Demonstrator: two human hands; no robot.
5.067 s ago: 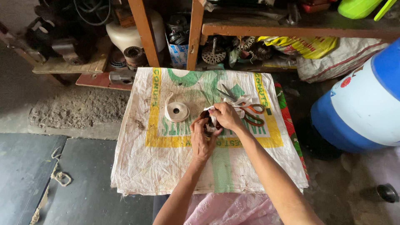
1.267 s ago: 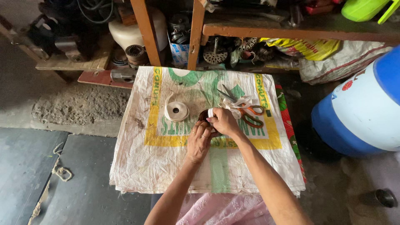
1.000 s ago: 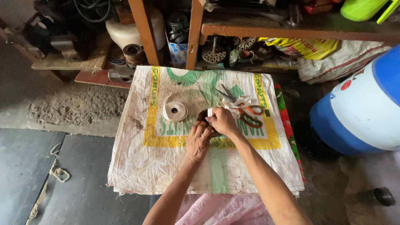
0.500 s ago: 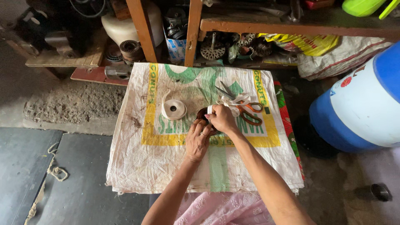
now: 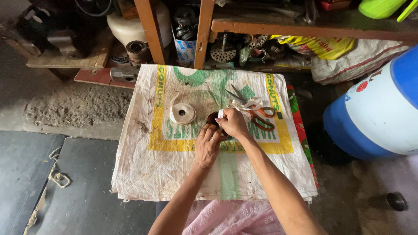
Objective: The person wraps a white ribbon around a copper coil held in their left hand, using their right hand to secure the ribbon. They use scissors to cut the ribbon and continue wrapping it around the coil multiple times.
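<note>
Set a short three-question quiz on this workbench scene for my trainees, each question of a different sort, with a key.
1. True or false: the scissors lie to the right of the right hand.
2. What lies on the sack just left of the hands? A. tape roll B. hammer C. cup
3. Fill in: the left hand and the right hand meet around a small dark ____ part.

Key: 1 true. 2 A. 3 round; both hands close on it, with a white strip at the right hand's fingertips.
</note>
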